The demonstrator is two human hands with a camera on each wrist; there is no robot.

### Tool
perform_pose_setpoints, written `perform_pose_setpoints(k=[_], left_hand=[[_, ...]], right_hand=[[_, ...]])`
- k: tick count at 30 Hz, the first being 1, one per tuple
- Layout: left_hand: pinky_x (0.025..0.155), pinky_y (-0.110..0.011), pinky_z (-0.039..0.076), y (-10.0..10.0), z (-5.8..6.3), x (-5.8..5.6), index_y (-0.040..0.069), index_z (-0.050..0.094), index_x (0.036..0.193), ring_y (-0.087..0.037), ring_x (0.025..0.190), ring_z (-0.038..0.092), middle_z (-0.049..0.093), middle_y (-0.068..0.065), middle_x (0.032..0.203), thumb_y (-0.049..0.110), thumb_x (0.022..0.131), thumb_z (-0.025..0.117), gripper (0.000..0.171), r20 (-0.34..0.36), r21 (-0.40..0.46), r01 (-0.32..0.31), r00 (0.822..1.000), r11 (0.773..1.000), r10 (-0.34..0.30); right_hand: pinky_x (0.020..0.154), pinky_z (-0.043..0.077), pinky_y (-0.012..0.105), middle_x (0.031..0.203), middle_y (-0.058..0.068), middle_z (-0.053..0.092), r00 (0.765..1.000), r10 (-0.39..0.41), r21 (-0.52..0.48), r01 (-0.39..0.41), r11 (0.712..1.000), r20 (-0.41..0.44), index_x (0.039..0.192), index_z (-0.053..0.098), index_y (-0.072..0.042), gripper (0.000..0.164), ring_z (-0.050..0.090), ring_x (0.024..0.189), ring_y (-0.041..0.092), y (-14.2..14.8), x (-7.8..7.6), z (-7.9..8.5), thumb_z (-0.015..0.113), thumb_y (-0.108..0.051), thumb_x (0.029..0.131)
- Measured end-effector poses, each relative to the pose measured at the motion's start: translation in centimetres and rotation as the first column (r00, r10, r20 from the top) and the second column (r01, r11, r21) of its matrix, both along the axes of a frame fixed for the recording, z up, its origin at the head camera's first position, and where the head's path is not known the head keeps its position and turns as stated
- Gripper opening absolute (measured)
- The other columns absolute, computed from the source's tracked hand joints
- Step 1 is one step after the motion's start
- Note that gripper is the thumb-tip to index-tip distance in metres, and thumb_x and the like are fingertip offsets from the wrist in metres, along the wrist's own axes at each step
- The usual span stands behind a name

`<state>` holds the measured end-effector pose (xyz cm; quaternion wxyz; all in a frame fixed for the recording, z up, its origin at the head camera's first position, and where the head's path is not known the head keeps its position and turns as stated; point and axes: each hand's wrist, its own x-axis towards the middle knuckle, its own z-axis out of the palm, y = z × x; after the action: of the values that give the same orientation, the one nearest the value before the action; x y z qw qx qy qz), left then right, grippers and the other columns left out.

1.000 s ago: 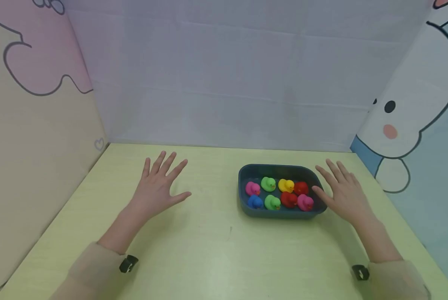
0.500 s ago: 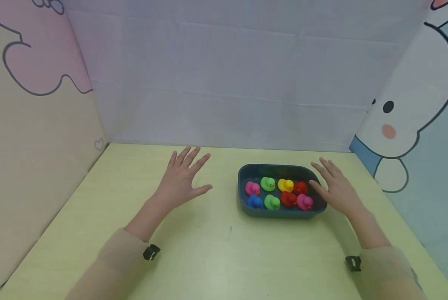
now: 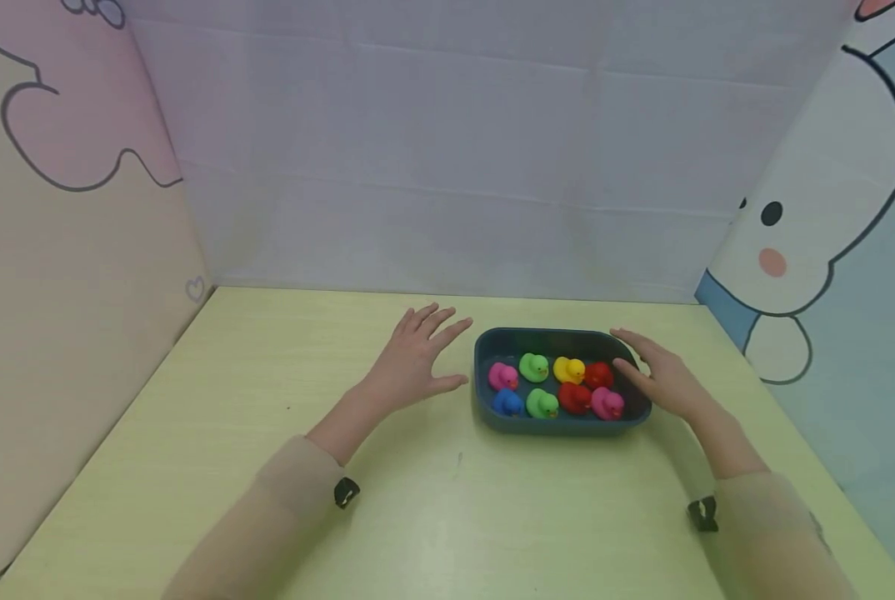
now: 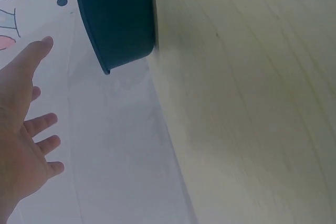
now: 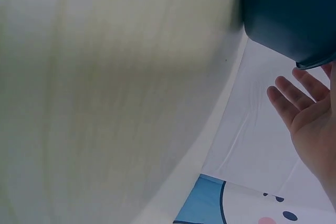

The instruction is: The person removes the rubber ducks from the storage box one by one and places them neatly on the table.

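A dark teal plastic tray [image 3: 560, 427] sits on the table, right of the middle, with several small toy ducks inside. Among them are a yellow duck [image 3: 569, 370], a blue duck [image 3: 507, 402], a green duck [image 3: 542, 404] and a pink duck [image 3: 607, 403]. My left hand [image 3: 416, 358] is just left of the tray, fingers spread, holding nothing. On the other side, my right hand [image 3: 665, 377] has its thumb and fingertips over the tray's right rim. In the left wrist view the tray's wall [image 4: 118, 19] stands apart from the thumb.
The pale yellow table [image 3: 447, 517] reaches back to a white cloth backdrop [image 3: 447, 167]. Side panels with cartoon drawings stand at left and right. Black wrist cameras [image 3: 346, 492] sit at both cuffs.
My left hand has moved right across the table, up close to the tray's left side. The right hand has shifted slightly left to the right rim. Tray and ducks have stayed put.
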<state>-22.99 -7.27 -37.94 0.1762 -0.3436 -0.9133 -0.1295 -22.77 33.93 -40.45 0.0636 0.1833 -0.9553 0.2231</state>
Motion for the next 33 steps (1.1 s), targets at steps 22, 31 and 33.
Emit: perform_pose_setpoints(k=[22, 31, 33], left_hand=[[0.108, -0.045, 0.031, 5.7, -2.1, -3.0, 0.022, 0.046, 0.140, -0.028, 0.129, 0.040, 0.048, -0.007, 0.139, 0.042, 0.082, 0.071, 0.066, 0.428, 0.091, 0.065, 0.898, 0.994, -0.098], [0.104, -0.038, 0.035, 7.4, -2.9, -4.7, 0.018, 0.059, 0.128, -0.021, 0.119, 0.045, 0.061, 0.000, 0.125, 0.035, 0.082, 0.073, 0.050, 0.473, 0.078, 0.087, 0.874, 0.993, -0.114], [0.103, -0.037, 0.035, 7.6, -3.0, -4.9, 0.019, 0.062, 0.125, -0.021, 0.118, 0.044, 0.061, 0.002, 0.124, 0.035, 0.081, 0.073, 0.048, 0.483, 0.065, 0.090, 0.869, 0.994, -0.110]], right_hand=[[0.096, 0.040, 0.057, 0.138, 0.024, 0.046, 0.993, 0.056, -0.112, -0.044, 0.993, 0.107, 0.138, 0.044, -0.005, 0.049, 0.050, 0.117, 0.049, 1.3, -2.4, -0.9, 0.058, -0.023, 0.094], [0.100, 0.036, 0.057, 0.141, 0.023, 0.044, 0.985, 0.068, -0.145, -0.045, 0.988, 0.158, 0.140, 0.043, -0.007, 0.051, 0.044, 0.123, 0.048, 1.7, -2.7, -1.0, 0.058, -0.023, 0.094], [0.100, 0.036, 0.056, 0.141, 0.023, 0.044, 0.984, 0.068, -0.151, -0.044, 0.988, 0.164, 0.140, 0.043, -0.007, 0.051, 0.044, 0.124, 0.048, 1.7, -2.6, -1.0, 0.058, -0.022, 0.094]])
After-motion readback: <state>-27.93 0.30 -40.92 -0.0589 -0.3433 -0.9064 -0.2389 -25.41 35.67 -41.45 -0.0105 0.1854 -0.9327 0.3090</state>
